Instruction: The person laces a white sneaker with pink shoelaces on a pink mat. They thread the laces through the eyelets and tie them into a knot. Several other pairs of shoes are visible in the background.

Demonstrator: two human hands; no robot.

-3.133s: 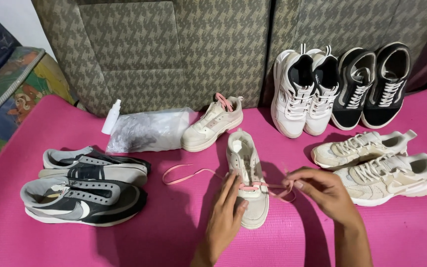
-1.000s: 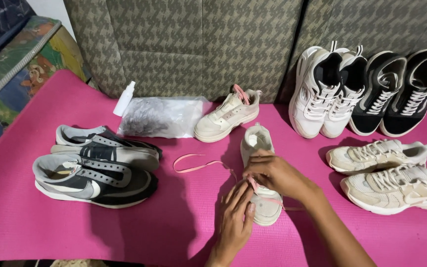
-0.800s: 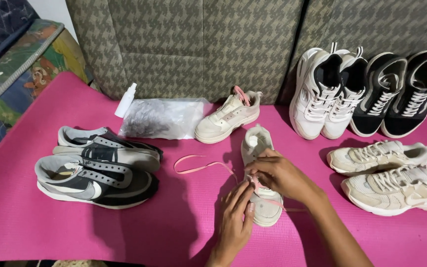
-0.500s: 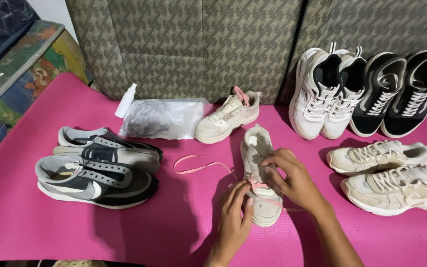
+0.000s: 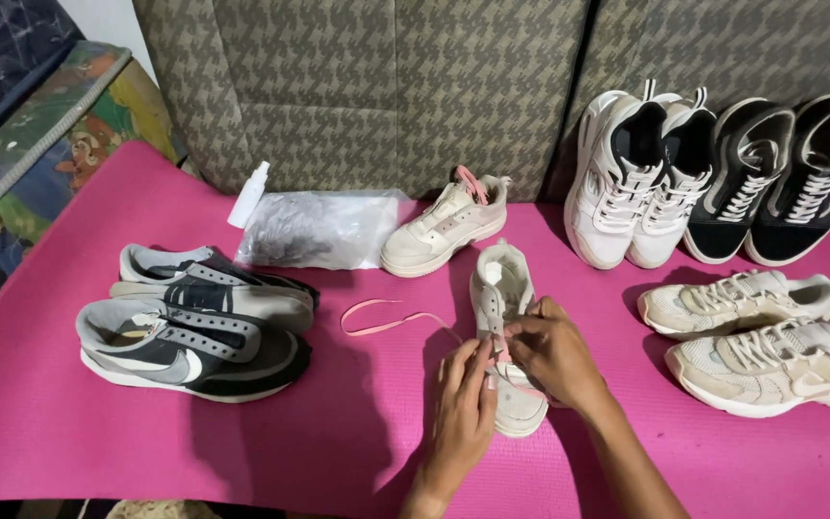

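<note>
Compared with half a second before, the right hand (image 5: 554,356) had moved a little lower on the cream shoe (image 5: 503,332) and both hands had come closer together over its lacing, while the shoes around stayed in their places.

The cream shoe lay on the pink mat (image 5: 338,442), in the middle and near the front edge, directly under the two hands. The left hand (image 5: 463,408) touched its left side near the toe, with fingers pinched together on the pink lace (image 5: 391,320). The right hand covered the middle of the shoe from the right side, fingers curled closed around the lace at the eyelets. The free part of the lace ran away to the left across the mat.

Just behind the shoe stood its partner, the second cream shoe (image 5: 444,226), and left of it a clear plastic bag (image 5: 314,231) with a small white bottle (image 5: 248,195). Two grey and black sneakers (image 5: 194,327) lay well to the left. On the right were two beige sneakers (image 5: 770,336), and behind them a white pair (image 5: 636,183) and a black pair (image 5: 785,178) against the patterned cushion (image 5: 386,86). Nothing stood between the hands and the shoe.

The long axis of the shoe ran from far to near, the heel opening pointing away to the cushion and the toe pointing to the person
</note>
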